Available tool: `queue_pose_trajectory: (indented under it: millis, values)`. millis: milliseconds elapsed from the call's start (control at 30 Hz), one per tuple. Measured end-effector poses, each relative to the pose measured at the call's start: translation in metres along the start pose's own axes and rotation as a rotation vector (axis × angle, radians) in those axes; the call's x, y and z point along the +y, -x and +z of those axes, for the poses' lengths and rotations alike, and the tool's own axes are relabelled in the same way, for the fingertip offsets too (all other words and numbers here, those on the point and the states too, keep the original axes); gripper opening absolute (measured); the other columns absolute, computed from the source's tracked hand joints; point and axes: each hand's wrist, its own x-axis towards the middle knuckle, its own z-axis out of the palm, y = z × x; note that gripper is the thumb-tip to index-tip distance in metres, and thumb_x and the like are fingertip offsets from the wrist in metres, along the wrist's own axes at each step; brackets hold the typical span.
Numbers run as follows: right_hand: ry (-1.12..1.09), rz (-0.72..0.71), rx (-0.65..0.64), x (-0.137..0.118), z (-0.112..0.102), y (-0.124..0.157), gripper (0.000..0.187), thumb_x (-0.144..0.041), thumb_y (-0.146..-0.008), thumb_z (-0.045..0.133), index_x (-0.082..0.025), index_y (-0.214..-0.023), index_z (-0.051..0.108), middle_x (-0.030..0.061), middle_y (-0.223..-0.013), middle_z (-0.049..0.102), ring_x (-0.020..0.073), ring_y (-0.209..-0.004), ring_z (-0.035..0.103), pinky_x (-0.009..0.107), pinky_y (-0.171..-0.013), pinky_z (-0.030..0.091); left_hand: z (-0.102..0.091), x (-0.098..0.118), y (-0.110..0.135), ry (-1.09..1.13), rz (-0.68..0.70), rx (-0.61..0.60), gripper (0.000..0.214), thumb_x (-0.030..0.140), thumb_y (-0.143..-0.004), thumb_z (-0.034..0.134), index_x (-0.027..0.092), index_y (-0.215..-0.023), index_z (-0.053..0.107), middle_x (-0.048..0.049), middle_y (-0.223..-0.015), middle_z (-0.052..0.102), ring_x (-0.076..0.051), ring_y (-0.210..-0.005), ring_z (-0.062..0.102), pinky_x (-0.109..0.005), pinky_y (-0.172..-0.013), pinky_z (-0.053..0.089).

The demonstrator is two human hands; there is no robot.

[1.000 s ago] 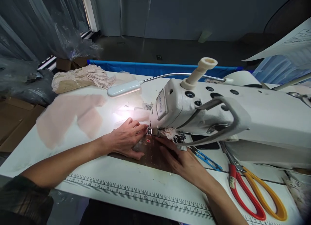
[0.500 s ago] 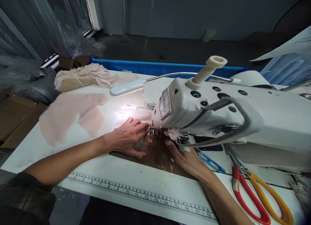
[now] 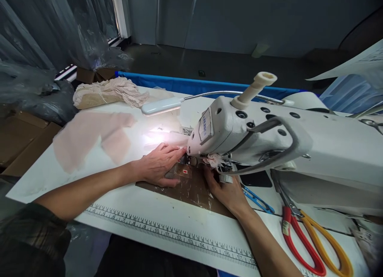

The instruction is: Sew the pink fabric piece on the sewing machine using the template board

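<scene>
While both hands are kept at the needle area, the work appears to be only in a setting-up stage. The left hand (image 3: 158, 164) is laid flat, fingers nearly straight, at 9 o'clock of the presser foot (image 3: 191, 161); whether a thin piece is pressed beneath it cannot be told, as the spot is washed out by the lamp (image 3: 162, 106). The right hand (image 3: 225, 189) is set at 5 o'clock of the foot, its fingers curled up under the machine head (image 3: 239, 129); what is gripped, if anything, is hidden. A pale tuft (image 3: 213, 160) is seen hanging just beside those fingers. No stitched seam is visible. Pink fabric (image 3: 89, 137) is left lying well apart at 9 o'clock of the left hand, and lace (image 3: 110, 91) beyond it at 11 o'clock. Snips (image 3: 257, 199) and scissors (image 3: 311, 241) lie untouched at 3 and 4 o'clock of the right hand.

Compared with a second ago, the right hand has been drawn in closer under the head, the left-hand fingers have been flattened out from a pinch, and the view has shifted slightly.
</scene>
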Motion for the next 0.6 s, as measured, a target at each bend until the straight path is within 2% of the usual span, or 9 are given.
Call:
queue_pose_trajectory:
  millis: [67, 200, 333, 400, 467, 533, 600]
  values:
    - [0.015, -0.004, 0.003, 0.000, 0.001, 0.000, 0.025, -0.035, -0.090, 0.046, -0.020, -0.079, 0.061, 0.0063, -0.076, 0.066, 0.0220, -0.071, 0.061, 0.033, -0.064, 0.050, -0.001, -0.001, -0.001, 0.028, -0.027, -0.003, 0.086, 0.054, -0.084, 0.057, 0.008, -0.147, 0.021, -0.0210, -0.143, 0.044, -0.033, -0.134, 0.036, -0.046, -0.105, 0.032]
    - [0.000, -0.039, 0.017, 0.000, 0.002, 0.000, 0.026, -0.034, -0.091, 0.046, -0.019, -0.082, 0.064, 0.0075, -0.078, 0.068, 0.0228, -0.072, 0.064, 0.034, -0.065, 0.051, -0.004, 0.002, -0.001, 0.025, -0.085, 0.020, 0.079, 0.057, -0.085, 0.056, 0.009, -0.142, 0.030, -0.0193, -0.135, 0.051, -0.033, -0.129, 0.042, -0.045, -0.104, 0.034]
    - [-0.002, -0.072, 0.028, 0.003, 0.004, 0.001, 0.025, -0.033, -0.091, 0.047, -0.019, -0.089, 0.068, 0.0090, -0.083, 0.070, 0.0267, -0.082, 0.066, 0.039, -0.074, 0.053, -0.012, -0.003, -0.006, -0.052, -0.055, 0.039, 0.065, 0.053, -0.093, 0.047, 0.011, -0.141, 0.034, -0.0201, -0.140, 0.047, -0.032, -0.126, 0.046, -0.045, -0.101, 0.037]
    - [0.003, -0.103, 0.002, 0.005, 0.004, 0.001, 0.025, -0.031, -0.091, 0.046, -0.021, -0.094, 0.069, 0.0079, -0.082, 0.070, 0.0273, -0.084, 0.066, 0.041, -0.078, 0.053, -0.022, -0.017, -0.013, -0.103, -0.105, 0.053, 0.057, 0.046, -0.095, 0.045, 0.013, -0.141, 0.037, -0.0190, -0.142, 0.046, -0.032, -0.123, 0.049, -0.046, -0.099, 0.039]
    - [0.015, -0.127, -0.037, 0.006, 0.004, 0.002, 0.025, -0.028, -0.091, 0.046, -0.022, -0.097, 0.070, 0.0068, -0.080, 0.070, 0.0268, -0.083, 0.066, 0.041, -0.078, 0.054, -0.036, -0.039, -0.026, -0.120, -0.220, 0.070, 0.050, 0.042, -0.094, 0.044, 0.014, -0.136, 0.044, -0.0172, -0.135, 0.053, -0.031, -0.120, 0.051, -0.046, -0.097, 0.042]
    - [0.031, -0.142, -0.057, 0.006, 0.005, 0.002, 0.026, -0.026, -0.092, 0.046, -0.023, -0.096, 0.071, 0.0070, -0.081, 0.070, 0.0265, -0.083, 0.067, 0.040, -0.074, 0.055, -0.049, -0.066, -0.042, -0.093, -0.299, 0.072, 0.046, 0.044, -0.097, 0.036, 0.012, -0.127, 0.051, -0.0153, -0.115, 0.063, -0.029, -0.103, 0.059, -0.043, -0.086, 0.048]
    - [0.036, -0.163, -0.048, 0.007, 0.006, 0.002, 0.027, -0.025, -0.093, 0.044, -0.022, -0.092, 0.071, 0.0079, -0.082, 0.071, 0.0267, -0.083, 0.068, 0.039, -0.071, 0.056, -0.055, -0.094, -0.058, 0.054, -0.439, 0.004, 0.048, 0.047, -0.100, 0.026, 0.014, -0.111, 0.060, -0.0108, -0.095, 0.066, -0.026, -0.091, 0.062, -0.040, -0.080, 0.050]
